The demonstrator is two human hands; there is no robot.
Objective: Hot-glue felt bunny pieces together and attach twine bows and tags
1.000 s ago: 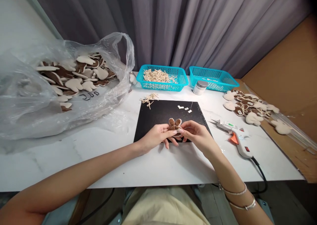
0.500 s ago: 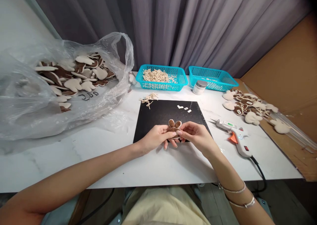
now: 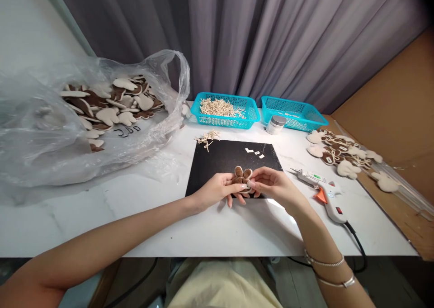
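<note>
A brown fabric rabbit-head piece (image 3: pixel 239 180) with two upright ears and a pale edge is held just above the front of the black mat (image 3: pixel 217 156). My left hand (image 3: pixel 219 190) grips it from the left, thumb across its lower front and fingers behind. My right hand (image 3: pixel 271 183) pinches at its right side, with fingertips close to my left thumb. Something small and white shows by the right fingertips; I cannot tell whether it is a label or a nail. Small white labels (image 3: pixel 257 154) and pale cord bows (image 3: pixel 208 139) lie near the mat's far edge.
A white glue gun (image 3: pixel 330 197) lies to the right, its cord over the table's front edge. Finished rabbit pieces (image 3: pixel 349 168) are piled beyond it. Two blue baskets (image 3: pixel 226 121) and a lidded jar (image 3: pixel 276 125) stand behind. A plastic bag (image 3: pixel 145 145) of rabbit pieces fills the left.
The view has shifted slightly, so everything sits a little lower and further right. Both hands still hold the rabbit piece, which is slightly tilted; the right fingers have moved a little on its edge.
</note>
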